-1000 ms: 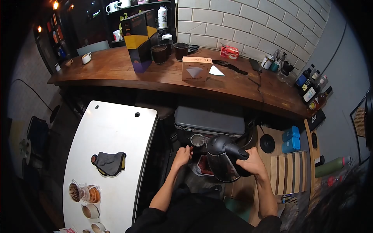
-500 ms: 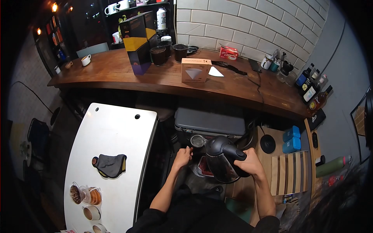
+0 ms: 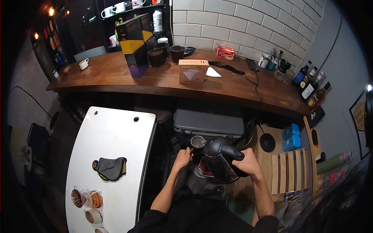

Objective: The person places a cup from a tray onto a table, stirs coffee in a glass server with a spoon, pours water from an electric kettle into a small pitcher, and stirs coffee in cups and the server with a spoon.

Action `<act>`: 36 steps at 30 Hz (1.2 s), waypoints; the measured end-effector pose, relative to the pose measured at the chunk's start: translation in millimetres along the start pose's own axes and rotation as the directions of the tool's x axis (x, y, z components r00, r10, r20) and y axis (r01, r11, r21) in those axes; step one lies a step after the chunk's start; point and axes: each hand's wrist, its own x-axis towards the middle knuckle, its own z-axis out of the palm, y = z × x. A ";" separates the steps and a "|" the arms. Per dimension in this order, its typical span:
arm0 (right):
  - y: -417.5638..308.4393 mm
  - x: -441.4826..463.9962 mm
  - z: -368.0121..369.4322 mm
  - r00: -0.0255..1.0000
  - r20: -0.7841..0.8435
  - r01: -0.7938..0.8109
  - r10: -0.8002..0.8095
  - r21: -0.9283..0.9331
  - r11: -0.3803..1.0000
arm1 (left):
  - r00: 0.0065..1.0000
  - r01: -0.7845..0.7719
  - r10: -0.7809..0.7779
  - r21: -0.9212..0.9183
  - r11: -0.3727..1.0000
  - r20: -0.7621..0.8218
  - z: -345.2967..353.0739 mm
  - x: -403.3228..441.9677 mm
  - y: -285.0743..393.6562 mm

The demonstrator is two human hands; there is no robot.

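Observation:
My right hand (image 3: 248, 163) is closed around the handle of a black electric kettle (image 3: 222, 165). The kettle is held off the floor, its top tilted toward the left. Just left of the kettle's top is a small round vessel with a shiny rim (image 3: 198, 142); whether the two touch I cannot tell. Close below that vessel is my left hand (image 3: 183, 157), fingers curled together; what they grip, if anything, is hidden. Beneath and between my hands lies something red in a pale container (image 3: 204, 167), partly covered by the kettle.
A white table (image 3: 120, 136) on the left carries a grey cloth (image 3: 110, 168), a glass coffee dripper set (image 3: 86, 197) and cups (image 3: 93, 216). Ahead stand a grey cooler box (image 3: 208, 121) and a wooden counter (image 3: 155, 84). To the right is a slatted wooden rack (image 3: 289, 172).
The camera view has shifted slightly. Both hands and the kettle keep nearly the same position, with the kettle still held in my right hand.

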 end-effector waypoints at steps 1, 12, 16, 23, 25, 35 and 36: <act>-1.2 -0.6 0.0 1.000 0.005 -0.008 0.007 0.021 1.000 | 1.000 -0.012 0.012 0.011 1.000 0.008 0.0 1.4 -2.7; 9.2 1.3 2.0 0.999 -0.022 -0.050 0.049 -0.027 0.998 | 0.999 -0.005 0.006 -0.016 1.000 0.039 3.1 1.9 -3.8; 1.9 -2.0 0.3 0.999 -0.023 -0.040 0.039 -0.034 0.999 | 0.999 -0.009 0.011 -0.045 0.999 0.041 4.5 -1.3 1.0; 10.8 -2.6 -3.0 0.999 -0.039 -0.039 0.036 -0.087 0.995 | 0.998 -0.001 0.002 -0.023 1.000 0.062 9.0 0.8 -1.7; 14.6 -2.7 -4.1 0.999 -0.037 -0.038 0.035 -0.079 0.996 | 0.998 0.008 -0.007 -0.021 1.000 0.060 10.5 -3.2 4.7; 36.3 -7.3 -12.7 0.998 -0.065 -0.010 0.011 0.007 1.000 | 0.996 0.016 -0.011 -0.052 0.999 0.091 26.1 -4.3 9.3; 39.2 -7.8 -14.8 0.998 -0.069 -0.010 0.011 0.008 1.000 | 0.996 0.014 -0.009 -0.051 0.999 0.093 29.2 -5.3 13.5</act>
